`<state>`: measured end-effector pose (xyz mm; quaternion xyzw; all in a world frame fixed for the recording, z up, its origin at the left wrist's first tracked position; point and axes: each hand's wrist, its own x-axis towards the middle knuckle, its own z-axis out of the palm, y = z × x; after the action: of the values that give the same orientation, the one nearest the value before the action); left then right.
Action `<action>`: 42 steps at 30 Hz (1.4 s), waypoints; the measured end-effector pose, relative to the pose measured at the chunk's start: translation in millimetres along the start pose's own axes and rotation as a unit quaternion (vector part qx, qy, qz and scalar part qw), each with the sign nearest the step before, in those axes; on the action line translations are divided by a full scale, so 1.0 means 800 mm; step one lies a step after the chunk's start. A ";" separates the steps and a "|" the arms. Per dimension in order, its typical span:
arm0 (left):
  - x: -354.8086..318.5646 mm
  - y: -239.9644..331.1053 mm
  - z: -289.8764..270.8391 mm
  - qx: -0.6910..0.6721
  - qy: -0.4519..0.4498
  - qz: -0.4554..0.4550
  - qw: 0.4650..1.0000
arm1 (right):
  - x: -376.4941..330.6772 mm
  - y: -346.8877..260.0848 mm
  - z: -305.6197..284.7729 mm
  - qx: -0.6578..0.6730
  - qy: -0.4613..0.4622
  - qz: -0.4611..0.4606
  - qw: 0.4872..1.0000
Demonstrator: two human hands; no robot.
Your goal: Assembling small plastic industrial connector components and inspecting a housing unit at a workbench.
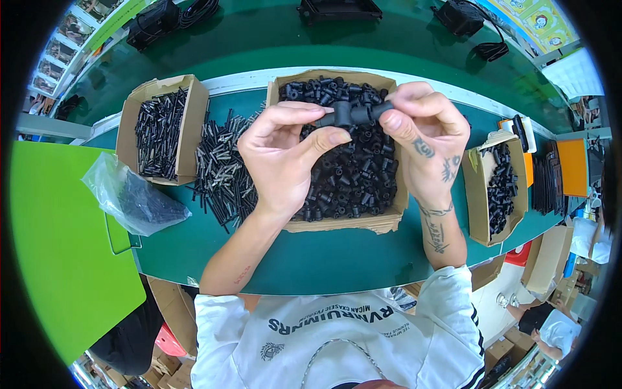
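Hold a black, plastic-looking tubular part with a wider collar [343, 114] at upper centre of frame, above a brown, open-topped cardboard box [343, 225] filled with short black cylindrical fittings [353, 178]. Cannot tell whether one piece or several joined. Pinch its left end between thumb and forefinger of left hand [282, 152]; pinch its right end likewise with right hand [431, 133]. Note, left of centre, a loose heap of thin black and silver-grey rods [223, 165] on the dark green tabletop [324, 262]. See, farther left, a smaller brown cardboard carton [190, 133] of similar rods; below it, a clear plastic bag [129, 201] with dark contents.
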<state>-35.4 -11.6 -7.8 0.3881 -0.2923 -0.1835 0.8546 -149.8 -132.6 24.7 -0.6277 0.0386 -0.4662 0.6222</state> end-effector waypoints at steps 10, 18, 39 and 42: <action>-0.004 0.001 0.004 0.097 0.008 0.079 0.992 | -0.015 0.017 0.017 0.040 0.040 0.035 0.998; 0.008 0.006 -0.010 0.255 -0.030 0.210 0.943 | -0.004 0.008 0.012 -0.091 -0.028 0.008 0.995; 0.036 0.036 -0.017 0.166 -0.208 0.001 0.964 | 0.012 -0.006 -0.004 -0.327 -0.112 -0.089 0.934; 0.031 0.040 -0.007 0.139 -0.122 -0.199 0.962 | 0.011 -0.002 0.000 -0.332 -0.159 -0.145 0.919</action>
<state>-9.9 -2.0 22.9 0.5282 -0.3337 -0.3537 0.6961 -145.9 -137.5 30.6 -0.8627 0.0004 -0.4057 0.3020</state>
